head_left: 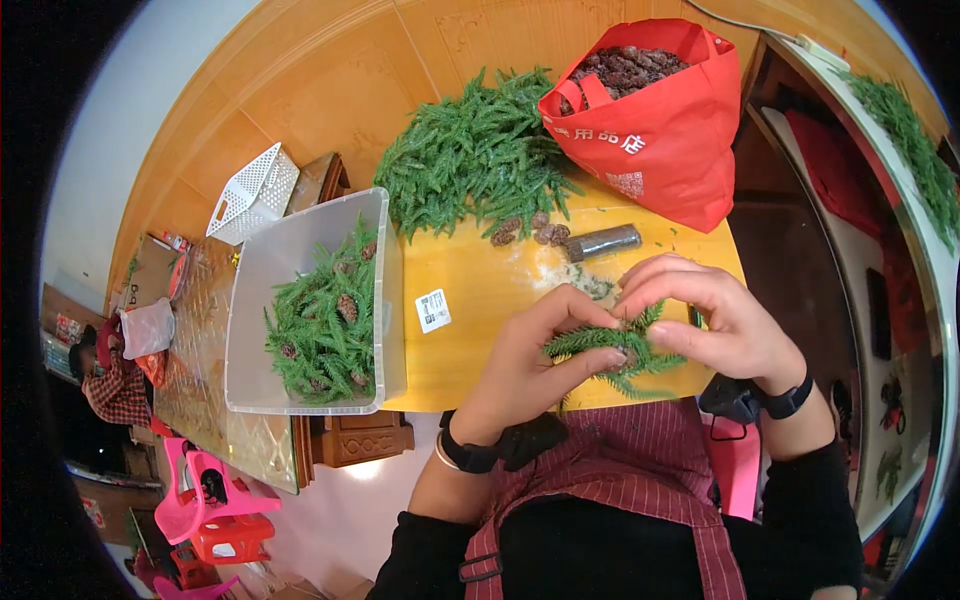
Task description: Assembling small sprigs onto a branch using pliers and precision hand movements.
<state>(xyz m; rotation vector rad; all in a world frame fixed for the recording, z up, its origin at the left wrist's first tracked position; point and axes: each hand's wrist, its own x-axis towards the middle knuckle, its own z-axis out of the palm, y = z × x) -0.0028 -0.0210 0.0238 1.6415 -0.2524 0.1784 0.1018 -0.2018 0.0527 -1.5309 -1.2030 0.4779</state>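
Hands meet over the near edge of the worktop, a smooth yellow board. The left hand and right hand both have their fingers clamped on a green sprig of stiff, needle-like plastic foliage, with a small brown pine cone partly hidden at its centre. The sprig sits just above the near edge, right of middle.

At the far edge lies a loose heap of the same green sprigs. Beside it, at the far right corner, stands a red fabric bag, open at the top and filled with rough brown cones. A few loose cones and a dark cylindrical tube lie between heap and hands. A small white label is stuck flat near the left edge.

A clear rectangular plastic bin adjoins the left edge and holds finished sprigs with cones. A white perforated basket lies beyond it.

The middle of the worktop is bare. Flooring is glossy orange-brown. Pink plastic stools stand to the lower left.
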